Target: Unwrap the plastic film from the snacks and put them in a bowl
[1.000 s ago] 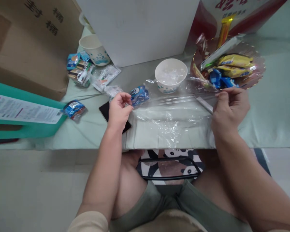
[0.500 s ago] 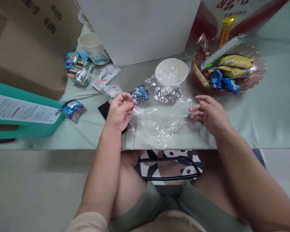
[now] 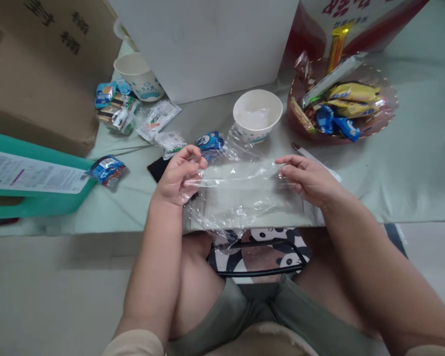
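A crinkled sheet of clear plastic film (image 3: 241,198) stretches between my two hands over the front of the table, its lower end hanging past the edge. My left hand (image 3: 180,175) pinches it at the left, thumb against fingers. At the right, my right hand (image 3: 306,178) grips the film between thumb and forefinger. Just beyond the film stands a white paper bowl (image 3: 257,116) with something clear and pale inside. A blue snack packet (image 3: 209,142) lies past my left fingertips. Partly hidden behind my left hand is a dark flat object (image 3: 157,169), and a pen-like item (image 3: 319,162) lies beyond my right hand.
A glass bowl of wrapped snacks (image 3: 387,111) stands at the back right. Behind are a white box (image 3: 215,49) and a cardboard box (image 3: 48,84). A paper cup (image 3: 141,81), packets (image 3: 159,118) and a green holder (image 3: 70,202) are on the left.
My right hand has moved left and closed on the film, drawing it straighter between both hands. The film has come off the paper bowl toward me, and its lower end hangs further down.
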Available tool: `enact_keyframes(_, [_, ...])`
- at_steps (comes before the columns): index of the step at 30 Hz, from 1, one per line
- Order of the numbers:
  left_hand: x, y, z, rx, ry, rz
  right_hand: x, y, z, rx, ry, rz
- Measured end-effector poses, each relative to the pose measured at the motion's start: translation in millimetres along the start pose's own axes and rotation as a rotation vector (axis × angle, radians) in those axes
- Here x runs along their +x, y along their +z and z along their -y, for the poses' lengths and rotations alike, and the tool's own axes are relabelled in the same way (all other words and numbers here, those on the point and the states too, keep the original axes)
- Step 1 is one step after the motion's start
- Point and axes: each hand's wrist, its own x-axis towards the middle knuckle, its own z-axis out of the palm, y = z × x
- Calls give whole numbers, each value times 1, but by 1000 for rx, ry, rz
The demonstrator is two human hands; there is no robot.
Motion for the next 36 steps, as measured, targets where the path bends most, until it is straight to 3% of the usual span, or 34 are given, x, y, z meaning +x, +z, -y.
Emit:
enact_keyframes(6, [7, -5, -2, 29, 33, -252, -4, -10, -1, 44, -131, -38])
enact_keyframes(9, [8, -4, -1, 55, 2, -274, -5, -8, -1, 153, -134, -22])
enact_keyframes(15, [7, 2, 3, 119, -51, -169, -3, 9, -2, 284, 66, -7])
enact_keyframes(21, [6, 3, 3, 125, -83, -23, -2, 2, -5, 205, 54, 102])
enact_keyframes(27, [-3, 2, 6, -3, 6, 118, -2, 16, -16, 125, -101, 105])
enact_keyframes(31, [-8, 1, 14, 33, -7, 183, 6, 32, -18, 212, -27, 169])
enact_keyframes(36, [-9, -1, 24, 23, -22, 372, 19, 26, -2, 167, 10, 298])
